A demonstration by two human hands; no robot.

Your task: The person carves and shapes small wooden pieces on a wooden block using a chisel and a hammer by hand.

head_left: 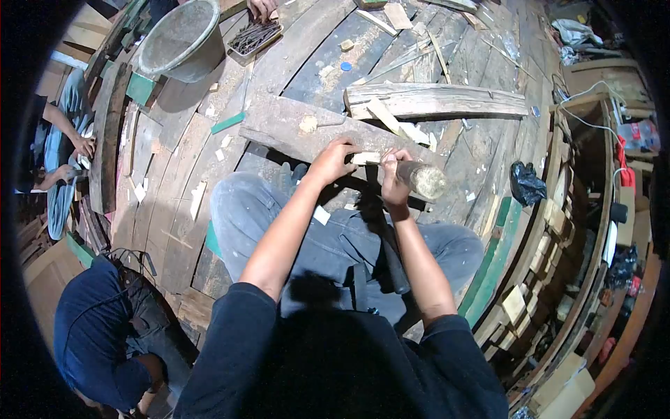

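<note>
My left hand [333, 163] is closed, its fingertips at one end of a small pale wood piece [366, 158] above a thick plank [286, 131]. My right hand [396, 183] is wrapped round a thick, round wooden tool [424, 180], its pale worn end facing up; whether it is a mallet head or a handle I cannot tell. The right fingertips are close to the other end of the small wood piece. A bent nail-like rod [331, 122] and some sawdust [308, 124] lie on the plank. A dark bar [394, 265] lies across my lap.
A grey bucket [183, 42] and a tray of nails [255, 38] stand at the upper left, with another person's hand [262, 8] at the tray. A long beam [440, 101] lies ahead. Co-workers are at left and lower left [105, 328]. A black plastic bag [527, 184] lies right.
</note>
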